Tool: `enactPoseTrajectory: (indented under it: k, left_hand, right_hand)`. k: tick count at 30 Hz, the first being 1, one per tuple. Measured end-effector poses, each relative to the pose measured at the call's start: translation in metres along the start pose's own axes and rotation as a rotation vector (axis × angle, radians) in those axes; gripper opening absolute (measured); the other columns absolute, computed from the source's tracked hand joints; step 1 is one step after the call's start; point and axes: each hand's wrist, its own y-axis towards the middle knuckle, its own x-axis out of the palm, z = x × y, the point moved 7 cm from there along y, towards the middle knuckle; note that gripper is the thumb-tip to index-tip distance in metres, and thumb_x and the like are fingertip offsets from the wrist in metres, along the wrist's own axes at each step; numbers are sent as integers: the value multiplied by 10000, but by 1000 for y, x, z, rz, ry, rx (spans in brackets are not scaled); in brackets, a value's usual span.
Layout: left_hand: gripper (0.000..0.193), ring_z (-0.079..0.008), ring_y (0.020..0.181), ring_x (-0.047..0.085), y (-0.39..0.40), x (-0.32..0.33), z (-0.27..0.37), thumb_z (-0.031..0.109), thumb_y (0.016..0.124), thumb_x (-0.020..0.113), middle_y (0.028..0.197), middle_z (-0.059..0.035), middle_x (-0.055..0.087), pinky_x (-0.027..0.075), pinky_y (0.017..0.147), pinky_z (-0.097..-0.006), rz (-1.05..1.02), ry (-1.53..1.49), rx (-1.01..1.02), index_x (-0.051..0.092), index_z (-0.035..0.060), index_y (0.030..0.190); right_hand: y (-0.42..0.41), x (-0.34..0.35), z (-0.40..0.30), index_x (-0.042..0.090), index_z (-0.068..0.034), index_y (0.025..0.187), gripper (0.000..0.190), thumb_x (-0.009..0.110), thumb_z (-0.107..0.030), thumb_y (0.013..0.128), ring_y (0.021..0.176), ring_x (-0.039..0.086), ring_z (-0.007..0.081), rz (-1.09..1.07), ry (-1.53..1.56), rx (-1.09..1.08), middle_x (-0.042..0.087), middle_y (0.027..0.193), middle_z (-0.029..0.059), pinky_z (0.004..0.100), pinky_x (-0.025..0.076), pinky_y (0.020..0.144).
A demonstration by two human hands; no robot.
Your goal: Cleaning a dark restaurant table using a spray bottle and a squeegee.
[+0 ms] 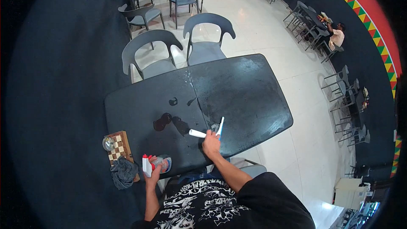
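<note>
My left hand [153,177] grips a clear spray bottle [165,164] with a red and white trigger head, tilted on its side by the table's near edge. In my right hand [211,145] is a white-handled squeegee [197,133], its white and blue blade over the middle of the black folding table [241,101]. Dark wet puddles [162,121] lie on the table's left half, left of the squeegee. Smeared moisture shines on the right half. A seam runs across the tabletop between the halves. Whether the blade touches the surface is hard to tell.
At the left edge a wooden chessboard [118,146] carries a glass dish [108,143] and a crumpled grey cloth [124,172]. Two grey chairs [208,51] stand at the far side; another chair [254,169] is beside me. A dark wall rises at left. A person [336,38] sits far right.
</note>
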Motion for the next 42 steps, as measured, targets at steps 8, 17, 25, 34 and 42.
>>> enactPoseTrajectory:
  k: [8,17,25,34,42]
  left_hand:
    - [422,-238,1049,559,-17,-42,-16,7,701,696,1107,-135,587,428,935,-336,146,-44,-42,543,-4,1095]
    - [386,-248,1052,572,-36,-41,-16,16,683,695,1053,-146,615,433,937,-356,217,-12,-137,563,-25,1043]
    - [365,-213,964,609,-53,-23,-12,53,667,714,1007,-127,647,459,879,-324,321,74,-283,617,-36,1008]
    - [366,-239,1017,580,-49,-15,-3,-3,664,698,1045,-127,611,441,913,-349,375,64,-277,579,6,1009]
    - [374,-219,980,593,-55,-27,-5,14,661,694,1038,-117,621,447,900,-337,427,43,-335,591,2,1020]
  right_hand:
    - [24,30,-89,480,-69,1059,416,649,-53,680,1031,500,434,-7,109,-188,499,1099,217,474,532,758]
    - [45,-38,6,512,-54,976,260,570,-9,726,853,568,468,246,276,-215,508,1038,233,526,476,708]
    - [80,-23,8,483,-42,1029,267,552,-89,775,970,542,433,109,51,-112,471,1121,264,501,499,743]
    - [14,32,-106,470,-22,1041,313,583,-60,752,995,509,439,-212,119,-544,430,1145,293,472,527,752]
    - [78,-32,-26,482,-17,1003,323,565,32,694,1001,495,476,-101,380,-416,450,1101,280,498,441,869]
